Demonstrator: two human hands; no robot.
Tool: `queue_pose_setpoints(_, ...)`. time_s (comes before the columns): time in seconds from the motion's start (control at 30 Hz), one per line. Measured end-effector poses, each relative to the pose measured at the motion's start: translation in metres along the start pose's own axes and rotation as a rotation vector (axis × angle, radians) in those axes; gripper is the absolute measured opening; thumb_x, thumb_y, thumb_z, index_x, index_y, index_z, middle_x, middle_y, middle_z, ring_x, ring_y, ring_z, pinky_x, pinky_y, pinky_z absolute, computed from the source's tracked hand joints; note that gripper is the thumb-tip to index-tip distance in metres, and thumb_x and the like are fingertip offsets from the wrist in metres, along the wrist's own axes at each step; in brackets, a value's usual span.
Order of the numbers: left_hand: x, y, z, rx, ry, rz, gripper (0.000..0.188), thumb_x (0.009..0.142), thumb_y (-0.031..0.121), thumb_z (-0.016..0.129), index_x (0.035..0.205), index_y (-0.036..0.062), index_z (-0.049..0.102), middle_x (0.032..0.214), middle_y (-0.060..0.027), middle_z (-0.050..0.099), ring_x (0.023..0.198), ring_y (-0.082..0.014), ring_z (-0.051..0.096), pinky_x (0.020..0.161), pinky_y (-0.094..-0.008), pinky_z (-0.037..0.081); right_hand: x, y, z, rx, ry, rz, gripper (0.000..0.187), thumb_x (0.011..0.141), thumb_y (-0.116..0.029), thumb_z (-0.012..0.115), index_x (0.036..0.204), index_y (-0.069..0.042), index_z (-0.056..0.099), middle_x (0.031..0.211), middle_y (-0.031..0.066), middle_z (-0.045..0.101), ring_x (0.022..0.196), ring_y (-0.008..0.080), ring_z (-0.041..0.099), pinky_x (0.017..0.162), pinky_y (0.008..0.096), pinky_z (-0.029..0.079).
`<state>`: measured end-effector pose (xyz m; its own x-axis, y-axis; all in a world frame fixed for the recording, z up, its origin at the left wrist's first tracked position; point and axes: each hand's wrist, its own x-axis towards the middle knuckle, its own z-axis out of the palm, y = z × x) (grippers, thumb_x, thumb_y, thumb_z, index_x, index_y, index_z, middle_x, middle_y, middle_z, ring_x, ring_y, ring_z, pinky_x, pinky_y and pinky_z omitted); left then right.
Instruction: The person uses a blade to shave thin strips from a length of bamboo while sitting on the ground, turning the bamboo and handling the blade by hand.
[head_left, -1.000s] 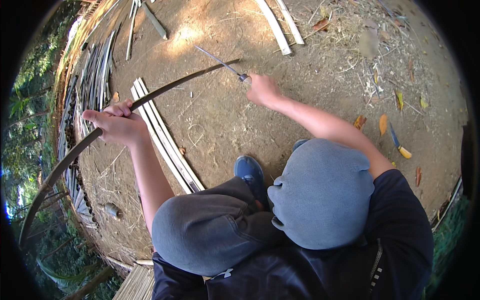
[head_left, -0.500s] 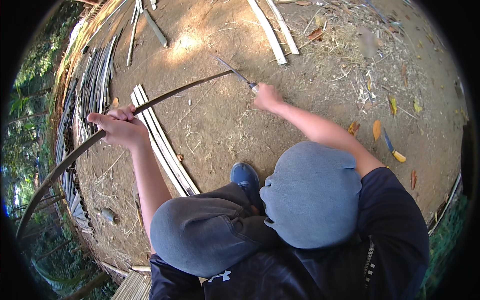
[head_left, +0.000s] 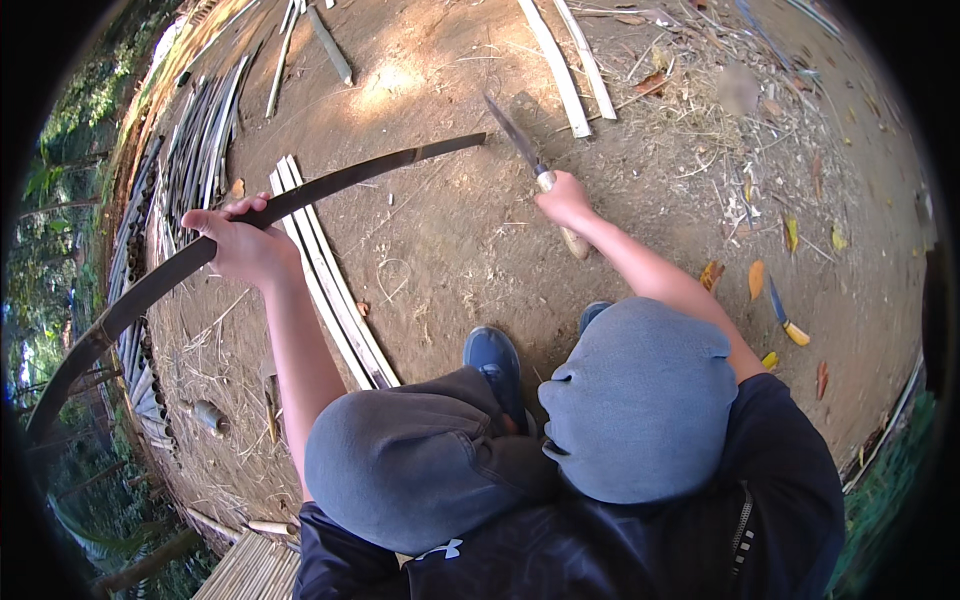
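- While the person sits on bare dirt ground [head_left: 470, 250], the landmark for every place below is the long dark bamboo strip [head_left: 330, 185] bowed across the left and middle of the view.
- Left of the strip's lower end: a stack of dark bamboo slats [head_left: 190, 150] lies along the edge of the ground, green foliage beyond.
- Left hand [head_left: 245, 245]: fingers wrapped tight round the strip near its middle, knuckles up, strip passing through the fist.
- Strip's long axis: runs from low at far left, up through the left hand, to a free tip pointing right, towards the knife.
- Just under the strip, by the left hand: a bundle of pale split strips [head_left: 330, 280] lies flat, crossing below it, slanting down towards the blue shoe [head_left: 495, 365].
- Right hand [head_left: 565, 200]: closed round the pale wooden handle of a knife [head_left: 530, 160], blade pointing up and left.
- Key relation: blade tip sits just right of the strip's free tip, near it but apart, not touching; right hand is the nearer one to that tip, left hand well back along the strip.
- Above the strip's tip: two pale slats [head_left: 570, 70] lie side by side.
- Far right of the strip: scattered dry leaves, and a second small knife with a yellow handle [head_left: 785, 315] on the ground, well apart from both hands.
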<state>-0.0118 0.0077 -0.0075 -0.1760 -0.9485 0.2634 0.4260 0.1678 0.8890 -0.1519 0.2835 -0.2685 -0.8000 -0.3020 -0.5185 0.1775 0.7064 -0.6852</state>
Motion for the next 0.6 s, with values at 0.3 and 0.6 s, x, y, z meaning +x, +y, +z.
queue_pose_setpoints(0.3, 0.012, 0.004, -0.003, -0.191, -0.249, 0.066, 0.043, 0.108, 0.039, 0.024, 0.12, 0.0067, 0.049, 0.081, -0.0052, 0.046, 0.072, -0.0209, 0.051, 0.078, -0.0452, 0.053, -0.017, -0.001, -0.023, 0.157, -0.05, -0.099, 0.013, 0.081, -0.011, 0.067, 0.085, -0.003, 0.058, 0.074, 0.0121, 0.065, 0.067, 0.0244, 0.066, 0.064, 0.0414, 0.051)
queue_pose_setpoints(0.6, 0.019, -0.003, -0.012, 0.07, -0.274, 0.171, 0.049, 0.108, 0.051, 0.023, 0.119, 0.0059, 0.039, 0.106, -0.0109, 0.052, 0.095, -0.0241, 0.059, 0.092, -0.0446, 0.055, -0.039, -0.02, -0.02, 0.174, -0.157, -0.117, 0.009, 0.082, -0.007, 0.064, 0.083, -0.005, 0.056, 0.068, 0.0051, 0.059, 0.057, 0.0185, 0.061, 0.052, 0.0368, 0.046)
